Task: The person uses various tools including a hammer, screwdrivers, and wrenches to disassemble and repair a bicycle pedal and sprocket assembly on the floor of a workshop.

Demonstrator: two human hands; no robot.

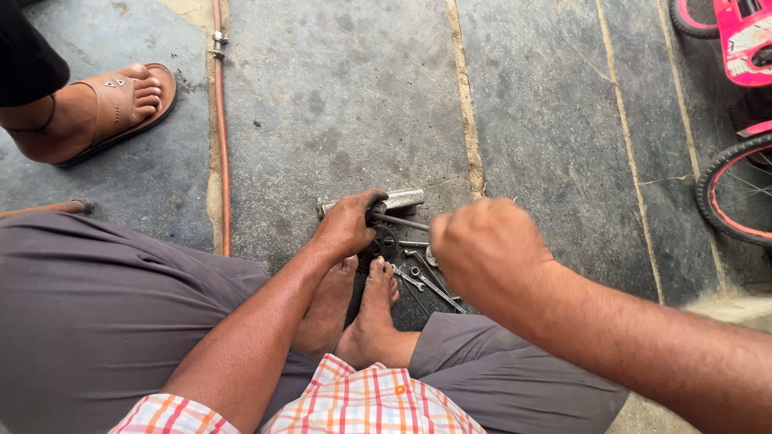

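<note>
1. Checked shirt hem (354, 402) and grey trousers (96, 321) of the seated person, at the lower edge of the view.
2. Two bare feet (354, 305), side by side between the knees, toes toward the work.
3. Right hand (482, 249): clenched in a fist, raised and blurred, above and right of the work; what it grips is hidden, though a thin metal rod (400, 221) reaches from it toward the left hand.
4. Spanners (426, 283): several, loose on the floor just right of the toes.
5. Small black toothed wheel (383, 241): on the ground just ahead of the toes, under the left hand.
6. Left hand (347, 225): grasping the toothed wheel from above, fingers curled over it.
7. Grey metal block (398, 199): flat on the stone floor (338, 96), just beyond the left hand, touching it.
8. Orange hose (222, 145): running along a floor joint, to the left.
9. Another person's sandalled foot (121, 100), far left.
10. Pink child's bicycle (744, 48), far right, one wheel partly in view.
</note>
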